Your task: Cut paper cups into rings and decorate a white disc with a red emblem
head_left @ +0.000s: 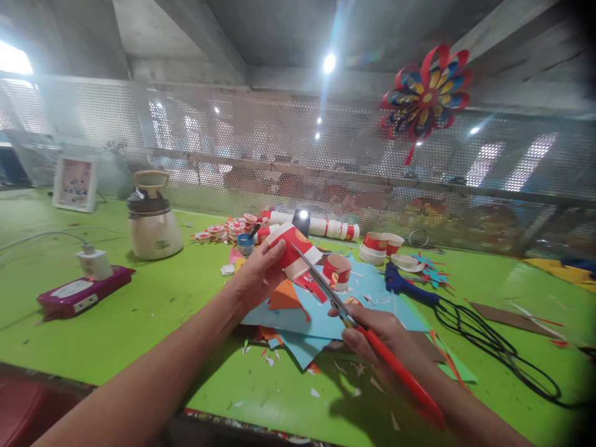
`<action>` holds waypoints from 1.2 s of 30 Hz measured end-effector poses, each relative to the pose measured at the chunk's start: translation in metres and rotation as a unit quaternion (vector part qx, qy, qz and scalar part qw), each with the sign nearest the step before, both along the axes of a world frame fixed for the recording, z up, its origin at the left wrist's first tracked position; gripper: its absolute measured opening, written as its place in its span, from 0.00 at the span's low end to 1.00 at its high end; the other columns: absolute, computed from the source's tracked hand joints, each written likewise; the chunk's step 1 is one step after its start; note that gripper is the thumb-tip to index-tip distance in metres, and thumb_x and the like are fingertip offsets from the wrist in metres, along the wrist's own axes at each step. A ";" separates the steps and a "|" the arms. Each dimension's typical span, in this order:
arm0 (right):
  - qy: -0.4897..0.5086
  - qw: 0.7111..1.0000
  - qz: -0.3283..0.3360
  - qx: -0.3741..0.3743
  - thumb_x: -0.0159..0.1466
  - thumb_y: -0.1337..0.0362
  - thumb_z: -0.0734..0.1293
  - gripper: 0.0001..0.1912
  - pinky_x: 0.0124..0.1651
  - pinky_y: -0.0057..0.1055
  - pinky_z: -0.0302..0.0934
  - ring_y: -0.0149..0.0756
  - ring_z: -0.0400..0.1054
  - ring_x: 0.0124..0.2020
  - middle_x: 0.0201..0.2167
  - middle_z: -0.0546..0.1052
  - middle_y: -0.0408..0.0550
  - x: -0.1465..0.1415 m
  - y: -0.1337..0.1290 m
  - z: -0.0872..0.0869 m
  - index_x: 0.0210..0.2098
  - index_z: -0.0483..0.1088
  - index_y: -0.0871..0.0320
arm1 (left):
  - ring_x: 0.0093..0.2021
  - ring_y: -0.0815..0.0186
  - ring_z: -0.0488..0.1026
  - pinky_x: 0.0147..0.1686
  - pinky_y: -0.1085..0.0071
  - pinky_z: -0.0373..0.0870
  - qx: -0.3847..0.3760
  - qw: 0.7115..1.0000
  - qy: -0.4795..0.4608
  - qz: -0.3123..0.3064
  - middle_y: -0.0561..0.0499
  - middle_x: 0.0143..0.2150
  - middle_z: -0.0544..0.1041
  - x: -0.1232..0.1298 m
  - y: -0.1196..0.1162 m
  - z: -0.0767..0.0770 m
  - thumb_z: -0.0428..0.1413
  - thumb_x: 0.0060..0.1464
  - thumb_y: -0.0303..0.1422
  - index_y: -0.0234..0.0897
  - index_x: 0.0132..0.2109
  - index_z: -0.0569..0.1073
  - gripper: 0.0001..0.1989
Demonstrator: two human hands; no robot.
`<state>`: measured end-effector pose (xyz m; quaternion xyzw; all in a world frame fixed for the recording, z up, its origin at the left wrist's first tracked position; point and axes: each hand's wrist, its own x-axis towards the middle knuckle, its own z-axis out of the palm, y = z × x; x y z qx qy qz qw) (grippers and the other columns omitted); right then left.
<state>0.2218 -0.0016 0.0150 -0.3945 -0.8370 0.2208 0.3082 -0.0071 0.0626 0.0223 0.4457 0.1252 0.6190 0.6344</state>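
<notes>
Above the middle of the table, my left hand [261,270] grips a red and white paper cup [289,245], cut open at one side as far as I can see. My right hand [372,332] is wrapped around red-handled scissors [321,279], their blades pointing up at the cup's edge. Whether the blades touch the paper I cannot tell. Beneath them lie blue paper sheets [316,326], an orange paper piece [285,297] and white scraps. A cut red and white cup ring [337,272] stands on the blue paper, just beyond the scissors.
A blue glue gun [410,287] with a coiled black cord lies right. Stacked cups [321,225] lie at the back, near a small blue jar [245,244]. On the left are a spray bottle [155,226], a purple power strip [86,292] and a picture frame [74,183]. A paper flower [427,98] hangs above.
</notes>
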 end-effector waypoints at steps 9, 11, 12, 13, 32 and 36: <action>0.028 1.000 0.008 -0.001 0.66 0.47 0.58 0.22 0.27 0.27 0.58 0.31 0.63 0.21 0.22 0.71 0.43 -0.002 -0.004 -0.004 0.41 0.72 0.59 | 0.44 0.56 0.76 0.47 0.60 0.70 -0.006 1.000 0.003 0.001 0.42 0.45 0.80 0.001 -0.001 -0.001 0.63 0.51 0.39 0.35 0.49 0.75 0.19; 0.032 0.999 0.004 -0.005 0.65 0.47 0.59 0.22 0.26 0.27 0.58 0.31 0.61 0.21 0.21 0.70 0.42 -0.003 -0.003 -0.003 0.40 0.72 0.59 | 0.44 0.56 0.76 0.46 0.61 0.70 -0.006 1.000 0.003 0.000 0.42 0.44 0.80 0.001 0.000 -0.001 0.63 0.51 0.39 0.35 0.49 0.75 0.19; 0.029 0.999 0.012 -0.007 0.65 0.47 0.60 0.22 0.26 0.27 0.57 0.30 0.60 0.21 0.21 0.70 0.42 -0.003 -0.003 -0.003 0.41 0.72 0.60 | 0.44 0.57 0.76 0.46 0.62 0.70 -0.005 1.000 0.002 0.001 0.43 0.44 0.80 0.001 0.000 -0.001 0.64 0.51 0.39 0.35 0.49 0.75 0.19; 0.027 0.999 0.023 -0.012 0.65 0.47 0.59 0.23 0.25 0.27 0.56 0.30 0.60 0.21 0.22 0.69 0.42 -0.003 -0.002 -0.002 0.41 0.72 0.60 | 0.44 0.57 0.76 0.45 0.63 0.70 -0.003 1.000 0.002 0.001 0.43 0.44 0.80 0.001 -0.001 -0.001 0.64 0.51 0.38 0.35 0.49 0.75 0.19; 0.072 0.996 -0.002 -0.048 0.67 0.46 0.57 0.24 0.21 0.24 0.49 0.27 0.55 0.19 0.19 0.62 0.39 -0.012 -0.016 0.001 0.39 0.71 0.61 | 0.43 0.58 0.76 0.47 0.62 0.71 0.009 0.999 0.025 -0.020 0.43 0.44 0.80 0.006 -0.004 -0.004 0.63 0.53 0.38 0.35 0.48 0.74 0.18; 0.069 0.997 0.003 -0.038 0.67 0.48 0.57 0.22 0.21 0.24 0.48 0.27 0.53 0.18 0.18 0.59 0.37 -0.012 -0.015 -0.001 0.38 0.70 0.61 | 0.42 0.60 0.75 0.47 0.62 0.71 0.016 0.999 0.033 -0.023 0.45 0.43 0.80 0.007 -0.005 -0.003 0.62 0.53 0.38 0.36 0.48 0.74 0.17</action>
